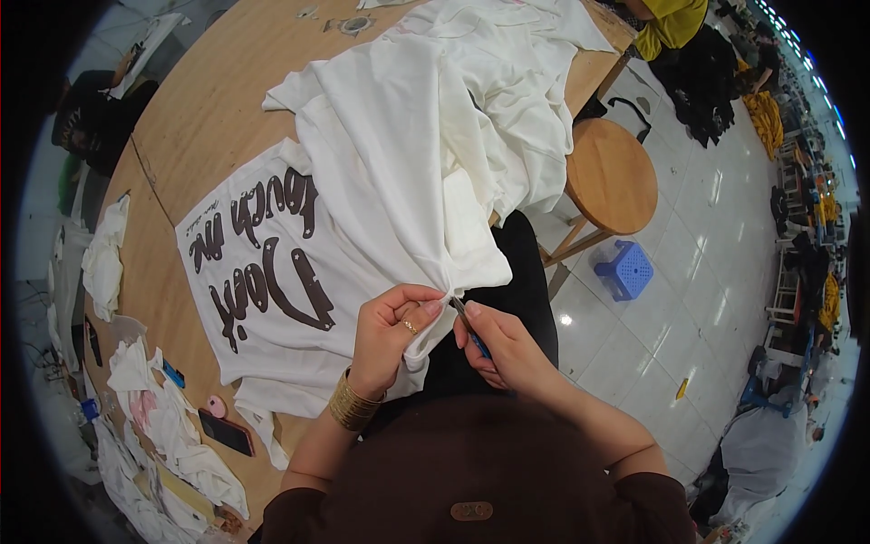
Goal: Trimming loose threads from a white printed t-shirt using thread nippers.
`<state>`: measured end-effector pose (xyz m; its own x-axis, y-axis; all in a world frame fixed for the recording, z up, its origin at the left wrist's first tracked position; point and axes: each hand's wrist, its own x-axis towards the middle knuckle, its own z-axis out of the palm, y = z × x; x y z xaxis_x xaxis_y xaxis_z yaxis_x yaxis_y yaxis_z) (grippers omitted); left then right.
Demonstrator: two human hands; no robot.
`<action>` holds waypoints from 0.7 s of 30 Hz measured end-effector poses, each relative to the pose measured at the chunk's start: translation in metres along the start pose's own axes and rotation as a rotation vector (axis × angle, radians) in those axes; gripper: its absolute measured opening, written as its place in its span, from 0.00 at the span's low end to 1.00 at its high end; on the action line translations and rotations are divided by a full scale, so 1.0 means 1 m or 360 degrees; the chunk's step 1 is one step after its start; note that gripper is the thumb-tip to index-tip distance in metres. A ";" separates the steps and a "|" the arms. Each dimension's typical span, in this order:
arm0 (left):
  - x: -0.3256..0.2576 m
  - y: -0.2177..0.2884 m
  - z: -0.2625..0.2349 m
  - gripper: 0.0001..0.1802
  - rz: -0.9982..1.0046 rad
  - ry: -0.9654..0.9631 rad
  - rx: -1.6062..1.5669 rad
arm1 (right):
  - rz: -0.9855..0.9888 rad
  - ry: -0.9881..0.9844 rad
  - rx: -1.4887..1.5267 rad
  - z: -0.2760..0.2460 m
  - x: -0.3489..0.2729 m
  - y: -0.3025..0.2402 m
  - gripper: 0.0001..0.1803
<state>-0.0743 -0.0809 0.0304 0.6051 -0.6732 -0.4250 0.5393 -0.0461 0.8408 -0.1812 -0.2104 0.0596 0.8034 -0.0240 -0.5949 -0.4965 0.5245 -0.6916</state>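
Across the upper left of the view runs a wooden worktable (pixel 208 100), curved by the lens, with a pile of white garments (pixel 453 100) heaped toward twelve o'clock. Spread flat at nine o'clock lies a white T-shirt (pixel 263 299) with dark lettering. At centre, the left hand (pixel 391 331) pinches a bunched corner of the shirt's cloth, fingers closed tight on it. Just beside it, the right hand (pixel 503 349) grips a small blue-handled tool (pixel 468 331), its tip at the pinched cloth; whether it cuts or picks is hard to tell. A round wooden stool (pixel 612 177) and a blue plastic stool (pixel 625 269) stand at two o'clock on pale floor tiles (pixel 671 335). Cloth scraps (pixel 163 426) and a phone (pixel 227 432) lie at eight o'clock.
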 end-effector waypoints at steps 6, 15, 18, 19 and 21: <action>0.001 0.000 0.000 0.08 0.0002 -0.0006 -0.0011 | -0.0003 0.0004 -0.0006 -0.001 0.001 0.000 0.22; 0.001 -0.001 -0.001 0.08 0.0017 -0.0009 -0.0001 | 0.0133 -0.0031 0.0032 -0.001 -0.001 -0.008 0.22; 0.002 -0.002 -0.002 0.08 0.0023 -0.0003 0.0001 | 0.0207 -0.0046 0.0059 -0.001 -0.002 -0.013 0.22; 0.002 -0.003 -0.002 0.08 0.0030 0.0004 0.0001 | 0.0235 -0.0045 0.0064 0.000 -0.002 -0.013 0.22; 0.001 -0.003 -0.002 0.08 0.0026 0.0005 0.0000 | 0.0225 -0.0061 0.0073 -0.001 -0.001 -0.011 0.22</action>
<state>-0.0736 -0.0803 0.0270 0.6158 -0.6715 -0.4121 0.5292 -0.0351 0.8478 -0.1767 -0.2174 0.0676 0.7390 0.0852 -0.6683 -0.5908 0.5587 -0.5820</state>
